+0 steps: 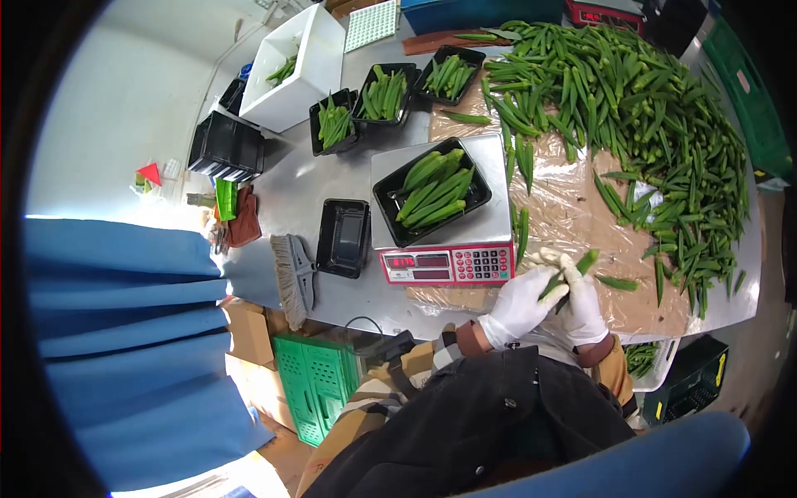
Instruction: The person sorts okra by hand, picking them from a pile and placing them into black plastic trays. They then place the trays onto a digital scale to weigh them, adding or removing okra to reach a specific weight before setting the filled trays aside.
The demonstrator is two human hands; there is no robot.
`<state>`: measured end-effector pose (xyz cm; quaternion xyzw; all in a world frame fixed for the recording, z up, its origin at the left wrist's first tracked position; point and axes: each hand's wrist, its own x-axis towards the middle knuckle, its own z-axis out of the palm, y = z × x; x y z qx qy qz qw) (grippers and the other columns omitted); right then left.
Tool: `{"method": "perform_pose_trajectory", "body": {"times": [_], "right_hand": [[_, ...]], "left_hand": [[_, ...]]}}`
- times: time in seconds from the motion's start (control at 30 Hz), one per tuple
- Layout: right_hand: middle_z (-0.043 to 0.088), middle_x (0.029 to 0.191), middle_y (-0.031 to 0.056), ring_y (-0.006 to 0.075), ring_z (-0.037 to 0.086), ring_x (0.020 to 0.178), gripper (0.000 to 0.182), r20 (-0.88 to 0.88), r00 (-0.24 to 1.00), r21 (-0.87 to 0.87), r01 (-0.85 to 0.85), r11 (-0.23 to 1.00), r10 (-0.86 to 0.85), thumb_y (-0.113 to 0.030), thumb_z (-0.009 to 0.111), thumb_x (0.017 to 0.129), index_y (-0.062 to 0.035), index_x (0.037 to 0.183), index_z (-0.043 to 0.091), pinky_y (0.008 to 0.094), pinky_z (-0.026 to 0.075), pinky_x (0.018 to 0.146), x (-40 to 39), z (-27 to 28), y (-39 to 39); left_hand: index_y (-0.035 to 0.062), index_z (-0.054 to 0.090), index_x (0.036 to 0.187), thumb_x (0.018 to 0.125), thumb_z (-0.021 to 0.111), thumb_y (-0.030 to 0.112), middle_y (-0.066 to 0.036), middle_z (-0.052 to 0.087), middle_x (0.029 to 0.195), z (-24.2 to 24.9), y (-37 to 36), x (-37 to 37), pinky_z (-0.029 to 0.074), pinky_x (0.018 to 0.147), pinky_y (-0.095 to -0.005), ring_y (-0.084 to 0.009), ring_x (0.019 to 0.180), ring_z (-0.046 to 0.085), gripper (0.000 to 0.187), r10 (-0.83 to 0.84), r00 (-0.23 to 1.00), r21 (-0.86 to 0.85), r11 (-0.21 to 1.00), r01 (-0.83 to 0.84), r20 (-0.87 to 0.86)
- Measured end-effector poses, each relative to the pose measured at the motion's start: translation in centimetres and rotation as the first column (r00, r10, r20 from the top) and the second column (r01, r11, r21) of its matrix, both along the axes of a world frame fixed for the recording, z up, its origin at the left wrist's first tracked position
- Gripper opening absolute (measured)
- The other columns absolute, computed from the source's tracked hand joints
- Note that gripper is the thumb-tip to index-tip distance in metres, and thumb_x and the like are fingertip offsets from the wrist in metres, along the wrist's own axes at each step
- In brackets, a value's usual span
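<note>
Both hands wear white gloves and come together over the front edge of the film-covered cardboard. My left hand (525,305) is closed around a green okra pod (548,286). Beside it, my right hand (584,305) pinches okra too, with a green end (588,261) sticking out above the fingers. Whether the hands share one pod or hold two cannot be made out. To their left stands a red and silver weighing scale (440,264), its display lit. A black tray (388,217) with several okra pods rests on its plate. A loose pod (617,284) lies right of my right hand.
A large okra heap (631,100) covers the right and back of the table. Several filled black trays (362,116) stand behind the scale, near a white foam box (311,62). Left of the scale lie an unfilled black tray (342,264) and a brush (290,278).
</note>
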<state>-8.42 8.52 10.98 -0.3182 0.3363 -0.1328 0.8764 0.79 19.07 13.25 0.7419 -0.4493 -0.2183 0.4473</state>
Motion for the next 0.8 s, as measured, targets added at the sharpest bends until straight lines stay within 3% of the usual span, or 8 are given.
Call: {"method": "perform_pose_trajectory", "body": {"times": [0.2, 0.3, 0.4, 0.53, 0.6, 0.67, 0.7, 0.8], "right_hand": [[0.06, 0.127, 0.0126, 0.02, 0.061, 0.11, 0.039, 0.015, 0.979, -0.252, -0.193, 0.948, 0.203, -0.019, 0.053, 0.101, 0.0038, 0.132, 0.05, 0.0317, 0.051, 0.092, -0.8, 0.9, 1.8], [0.063, 0.111, 0.002, 0.01, 0.059, 0.094, 0.038, 0.004, 0.955, -0.269, -0.286, 0.92, 0.298, -0.019, 0.058, 0.099, 0.0026, 0.129, 0.051, 0.0244, 0.049, 0.079, -1.3, -2.0, 3.3], [0.065, 0.094, 0.0026, 0.009, 0.06, 0.078, 0.027, -0.069, 0.957, -0.202, -0.29, 0.936, 0.282, -0.016, 0.056, 0.1, 0.0022, 0.12, 0.057, 0.0225, 0.047, 0.065, -1.0, -1.2, 1.9], [0.066, 0.083, 0.0055, 0.011, 0.06, 0.066, 0.023, -0.246, 0.967, -0.136, -0.106, 0.985, 0.071, -0.015, 0.054, 0.1, 0.0019, 0.113, 0.062, 0.0232, 0.046, 0.056, -1.5, -1.3, 0.0], [0.067, 0.085, 0.006, 0.0108, 0.06, 0.066, 0.025, -0.313, 0.948, -0.114, -0.094, 0.989, 0.054, -0.015, 0.054, 0.1, 0.0024, 0.116, 0.061, 0.0233, 0.046, 0.055, -2.1, -2.1, -0.7], [0.067, 0.085, 0.0065, 0.0109, 0.06, 0.065, 0.025, -0.274, 0.962, -0.14, -0.043, 0.989, 0.003, -0.016, 0.055, 0.1, 0.0026, 0.116, 0.061, 0.0233, 0.046, 0.054, -2.2, -3.0, -0.9], [0.067, 0.084, 0.0066, 0.0111, 0.06, 0.065, 0.025, -0.311, 0.95, -0.14, -0.069, 0.988, 0.022, -0.016, 0.055, 0.1, 0.0026, 0.115, 0.062, 0.0235, 0.047, 0.054, -2.1, -2.9, -1.0], [0.067, 0.083, 0.006, 0.011, 0.058, 0.062, 0.021, -0.314, 0.947, -0.111, -0.1, 0.989, 0.06, -0.016, 0.054, 0.1, 0.0009, 0.111, 0.062, 0.0236, 0.046, 0.052, -1.7, -3.4, -0.6]], "left_hand": [[0.0016, 0.061, 0.117, 0.102, 0.051, 0.022, -0.013, 0.061, 0.114, 0.6, 0.0, 2.1, 0.045, 0.094, -0.0328, -0.0219, 0.106, 0.058, 0.027, 0.178, 0.827, -0.082, 0.962, -0.26, -0.533], [0.0041, 0.056, 0.13, 0.101, 0.052, 0.024, -0.016, 0.055, 0.13, -2.3, 0.4, 1.2, 0.035, 0.108, -0.0389, -0.0293, 0.126, 0.048, 0.036, 0.053, 0.998, 0.029, 0.998, -0.054, 0.024], [0.0038, 0.05, 0.136, 0.097, 0.057, 0.02, -0.017, 0.047, 0.141, -1.6, 2.2, 4.3, 0.025, 0.115, -0.0422, -0.0309, 0.135, 0.037, 0.044, 0.124, 0.989, -0.023, 0.992, -0.126, -0.078], [-0.0023, 0.042, 0.141, 0.087, 0.061, 0.01, -0.021, 0.042, 0.142, 1.5, 6.5, 14.1, 0.019, 0.116, -0.0471, -0.0377, 0.136, 0.031, 0.058, 0.544, 0.581, -0.114, 0.781, -0.614, 0.606], [-0.0044, 0.034, 0.145, 0.084, 0.06, 0.003, -0.026, 0.041, 0.137, 0.3, 9.2, 18.1, 0.025, 0.11, -0.0482, -0.0389, 0.128, 0.037, 0.066, 0.624, 0.512, -0.078, 0.676, -0.733, 0.59], [-0.0051, 0.034, 0.144, 0.088, 0.061, 0.002, -0.022, 0.049, 0.132, -3.4, 12.4, 21.2, 0.044, 0.096, -0.0369, -0.0303, 0.111, 0.054, 0.062, 0.638, 0.713, 0.19, 0.692, -0.696, 0.29], [-0.0051, 0.046, 0.134, 0.091, 0.059, 0.003, -0.015, 0.061, 0.119, -6.1, 12.8, 22.1, 0.048, 0.086, -0.0305, -0.019, 0.097, 0.061, 0.046, 0.578, 0.773, -0.03, 0.796, -0.605, -0.26], [-0.0028, 0.064, 0.109, 0.091, 0.057, 0.003, -0.005, 0.069, 0.091, -7.5, 12.3, 24.1, 0.049, 0.075, -0.026, -0.0096, 0.081, 0.06, 0.02, 0.568, 0.736, 0.235, 0.823, -0.517, -0.369]]}}
